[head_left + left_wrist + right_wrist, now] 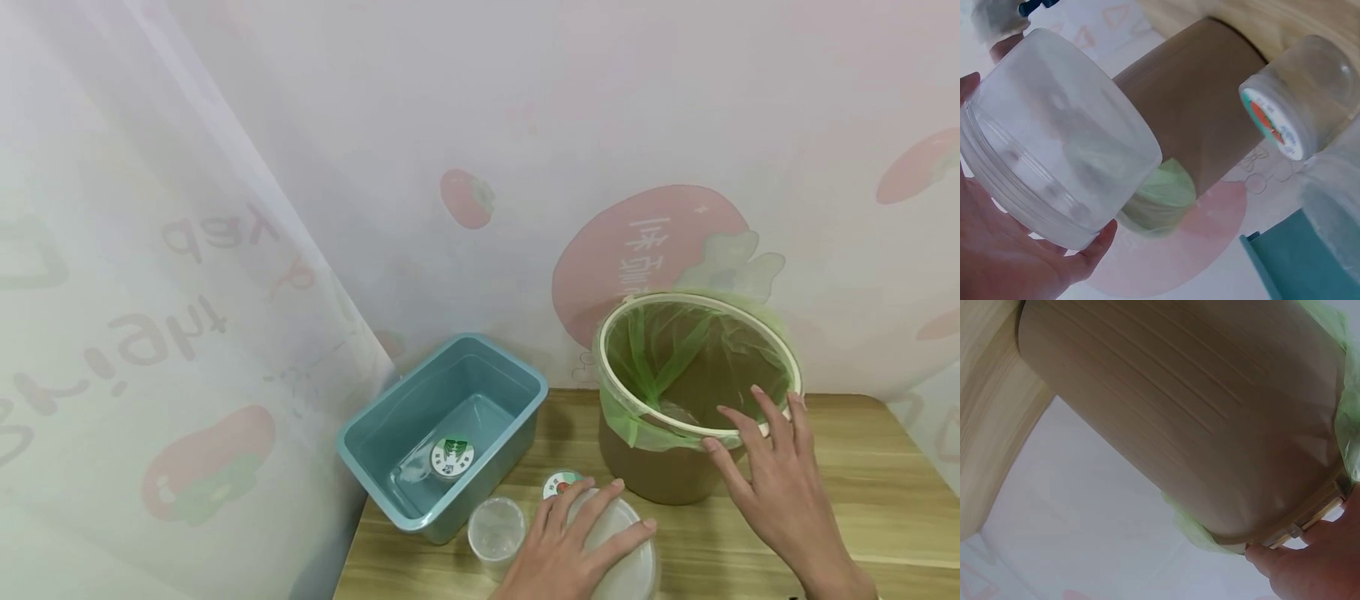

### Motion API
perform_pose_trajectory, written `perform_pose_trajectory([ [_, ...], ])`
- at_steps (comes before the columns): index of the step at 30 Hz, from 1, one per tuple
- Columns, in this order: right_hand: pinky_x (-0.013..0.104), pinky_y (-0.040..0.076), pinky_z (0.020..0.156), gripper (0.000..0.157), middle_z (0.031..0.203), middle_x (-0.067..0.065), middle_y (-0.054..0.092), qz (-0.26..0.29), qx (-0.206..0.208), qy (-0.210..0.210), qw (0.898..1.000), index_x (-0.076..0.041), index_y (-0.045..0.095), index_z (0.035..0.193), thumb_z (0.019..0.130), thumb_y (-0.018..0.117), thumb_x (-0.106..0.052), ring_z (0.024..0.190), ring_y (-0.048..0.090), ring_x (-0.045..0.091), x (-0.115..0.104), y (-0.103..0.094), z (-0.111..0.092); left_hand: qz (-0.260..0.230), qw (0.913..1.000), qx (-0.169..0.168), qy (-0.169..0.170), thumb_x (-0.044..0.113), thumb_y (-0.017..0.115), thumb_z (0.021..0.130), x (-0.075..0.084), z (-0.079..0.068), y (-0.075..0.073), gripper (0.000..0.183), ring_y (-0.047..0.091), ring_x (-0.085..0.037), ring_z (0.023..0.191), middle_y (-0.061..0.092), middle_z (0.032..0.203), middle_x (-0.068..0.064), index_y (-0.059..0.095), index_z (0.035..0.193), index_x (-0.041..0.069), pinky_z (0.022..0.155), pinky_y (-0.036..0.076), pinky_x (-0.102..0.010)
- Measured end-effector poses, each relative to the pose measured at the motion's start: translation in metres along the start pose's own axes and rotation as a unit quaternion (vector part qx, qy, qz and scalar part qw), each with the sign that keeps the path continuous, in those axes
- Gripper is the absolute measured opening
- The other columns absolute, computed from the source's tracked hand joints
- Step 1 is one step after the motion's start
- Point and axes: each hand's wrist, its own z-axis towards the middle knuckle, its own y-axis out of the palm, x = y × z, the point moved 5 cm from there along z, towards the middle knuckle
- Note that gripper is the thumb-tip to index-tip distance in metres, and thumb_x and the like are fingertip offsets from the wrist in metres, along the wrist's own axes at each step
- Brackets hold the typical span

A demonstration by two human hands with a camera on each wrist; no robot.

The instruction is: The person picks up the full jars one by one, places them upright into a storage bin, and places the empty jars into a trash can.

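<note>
1 jar (1066, 137) in left fingers (598, 505); right fingers (773, 417) grip 1 lined bin (652, 475).

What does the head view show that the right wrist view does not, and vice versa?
Head view only: the left hand gripping a large translucent jar, the blue-green basin with a green-vegetable-labelled container inside, a tomato-labelled container and a small clear container.

Right wrist view only: long ridges along the brown trash bin, and the underside of its rim.

Both: that bin, its green bag, the right hand at the rim, the wooden tabletop.
</note>
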Motion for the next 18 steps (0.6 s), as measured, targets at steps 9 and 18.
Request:
perform_pose_trajectory([
  [9,0.061,0.004,0.138,0.046,0.163,0.039,0.038,-0.001,0.001,-0.004,1.000,-0.001,0.064,0.140,0.110,0.066,-0.036,0.166,0.011,0.051,-0.001,0.001,0.000,-0.036,0.9988,0.031,-0.014,0.082,0.073,0.086,-0.013,0.023,-0.018,0.099,0.046,-0.028,0.151,0.037,0.175,-0.003,0.038,0.169,0.041,0.101,0.057,-0.044],
  [18,0.057,0.004,0.139,0.046,0.161,0.039,0.040,-0.003,0.012,-0.016,1.000,-0.001,0.065,0.139,0.110,0.065,-0.037,0.165,0.013,0.051,-0.003,-0.001,0.001,-0.054,0.9955,0.069,-0.035,0.076,0.078,0.082,-0.028,0.044,-0.031,0.097,0.044,-0.031,0.154,0.036,0.175,-0.003,0.044,0.166,0.040,0.106,0.054,-0.047],
])
